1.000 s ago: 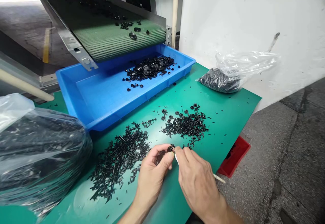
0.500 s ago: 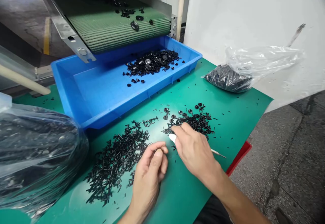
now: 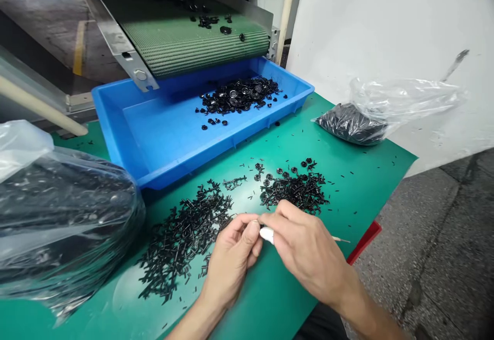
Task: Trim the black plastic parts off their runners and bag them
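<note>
My left hand (image 3: 237,250) is closed in a pinch, thumb against forefinger. Anything between those fingertips is too small or hidden to make out. My right hand (image 3: 304,245) meets it fingertip to fingertip, its thumb wrapped in a white cover (image 3: 267,234). From the far side of that hand pokes the end of a thin stick-like tool (image 3: 341,239); the rest is hidden in the closed fingers. Left of my hands spreads a pile of small black branched plastic pieces (image 3: 185,242). Just beyond my right hand lies another black pile (image 3: 295,191) with round pieces among it.
A blue tray (image 3: 185,162) with black round parts stands under a green conveyor belt (image 3: 200,54). Clear bags of black parts sit at left (image 3: 77,216) and far right (image 3: 353,124). Beyond the green table's (image 3: 278,293) right edge shows a red bin (image 3: 365,242).
My right hand has drawn back from the right pile to my left fingertips. A round part near the belt's lower end is gone from it. The view has shifted slightly.
</note>
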The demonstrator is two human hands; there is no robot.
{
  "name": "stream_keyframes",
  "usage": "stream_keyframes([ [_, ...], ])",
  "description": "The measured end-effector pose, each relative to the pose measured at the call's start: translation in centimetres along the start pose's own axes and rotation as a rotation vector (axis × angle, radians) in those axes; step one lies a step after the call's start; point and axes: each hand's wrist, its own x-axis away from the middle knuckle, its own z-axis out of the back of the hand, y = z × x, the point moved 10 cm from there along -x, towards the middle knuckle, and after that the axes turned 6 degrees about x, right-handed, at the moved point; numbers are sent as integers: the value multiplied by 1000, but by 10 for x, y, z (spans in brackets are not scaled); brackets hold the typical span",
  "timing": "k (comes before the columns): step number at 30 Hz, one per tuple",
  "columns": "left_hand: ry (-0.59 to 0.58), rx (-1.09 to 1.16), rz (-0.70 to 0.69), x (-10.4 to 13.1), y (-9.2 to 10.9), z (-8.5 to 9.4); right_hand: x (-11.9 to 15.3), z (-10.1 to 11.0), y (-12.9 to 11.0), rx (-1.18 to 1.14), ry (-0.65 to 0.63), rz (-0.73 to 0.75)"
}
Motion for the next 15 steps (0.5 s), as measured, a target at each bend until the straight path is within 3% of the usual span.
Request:
stream_keyframes([
  [4,14,47,-15,-1,1,4,11,-2,-3,8,43,-1],
  [10,97,19,-53,1,2,7,33,-3,-1,176,285,-18],
  [15,125,16,-74,5,2,8,33,-14,-5,145,259,-69],
])
